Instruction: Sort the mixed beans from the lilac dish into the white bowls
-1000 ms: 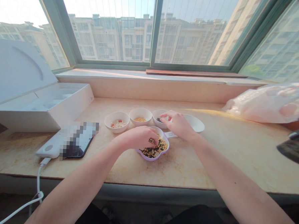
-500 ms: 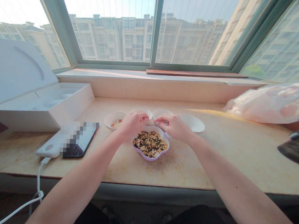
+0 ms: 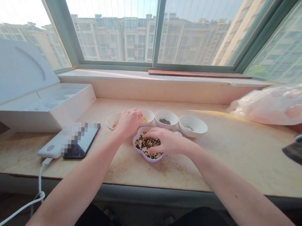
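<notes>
Purple bowl (image 3: 151, 159) of mixed beans (image 3: 144, 147) on counter (image 3: 227, 157). Right hand (image 3: 169, 141) now over it, grip apart; half a second ago at black-bean bowl (image 3: 170, 127). Left hand (image 3: 129, 123) remains by yellow-grain bowl (image 3: 151, 117); its grip partly hidden, cannot tell.

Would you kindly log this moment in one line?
left hand: at white round bowl of yellow grains | right hand: over lilac scalloped bowl of mixed grains

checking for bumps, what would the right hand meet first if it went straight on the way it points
Probably the loose black, yellow and whitish grains in the purple flower-shaped bowl; depth is unclear, so its fingers may be touching them.
</notes>
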Tool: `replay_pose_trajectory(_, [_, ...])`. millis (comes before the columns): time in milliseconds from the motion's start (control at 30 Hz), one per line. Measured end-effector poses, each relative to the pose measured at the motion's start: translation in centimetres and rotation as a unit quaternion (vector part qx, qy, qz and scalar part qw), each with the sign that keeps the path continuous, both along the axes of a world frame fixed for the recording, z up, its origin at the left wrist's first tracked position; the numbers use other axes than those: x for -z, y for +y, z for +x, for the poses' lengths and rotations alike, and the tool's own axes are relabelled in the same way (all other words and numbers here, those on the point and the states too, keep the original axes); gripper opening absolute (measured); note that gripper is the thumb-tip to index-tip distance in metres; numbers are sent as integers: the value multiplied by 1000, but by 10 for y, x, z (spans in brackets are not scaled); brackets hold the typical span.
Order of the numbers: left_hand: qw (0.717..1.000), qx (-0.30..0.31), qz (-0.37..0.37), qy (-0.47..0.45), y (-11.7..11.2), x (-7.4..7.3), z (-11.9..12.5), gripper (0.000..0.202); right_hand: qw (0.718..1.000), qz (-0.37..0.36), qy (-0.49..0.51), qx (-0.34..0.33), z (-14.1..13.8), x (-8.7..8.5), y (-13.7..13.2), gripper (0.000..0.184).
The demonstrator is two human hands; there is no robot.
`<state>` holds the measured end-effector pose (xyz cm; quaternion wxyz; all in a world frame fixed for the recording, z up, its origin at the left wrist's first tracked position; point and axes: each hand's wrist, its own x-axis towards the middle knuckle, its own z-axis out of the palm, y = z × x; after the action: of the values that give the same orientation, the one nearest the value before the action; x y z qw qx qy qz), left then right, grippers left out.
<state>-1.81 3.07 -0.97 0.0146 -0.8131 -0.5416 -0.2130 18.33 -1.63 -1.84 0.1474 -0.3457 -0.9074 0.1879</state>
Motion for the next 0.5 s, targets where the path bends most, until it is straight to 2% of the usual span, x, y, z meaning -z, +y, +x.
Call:
replay_pose_trajectory(67, [1000, 3, -5, 20, 1, 1, -1, 34, 1000, 2, -8, -3, -2, 0, -1, 45])
replay_pose_trajectory(167, [999, 1, -9, 33, 1, 2, 0, 35, 1000, 0, -16, -14, -4, 0, 0, 34])
replay_pose_trajectory(267, [1000, -9, -13, 15, 0, 4, 1, 33, 999, -9, -15, -36, -3, 1, 2, 22])
replay_pose_trajectory(500, [1000, -1, -22, -8, 0, 8, 1, 32, 999, -17, -9, -37, 0, 7, 6, 15])
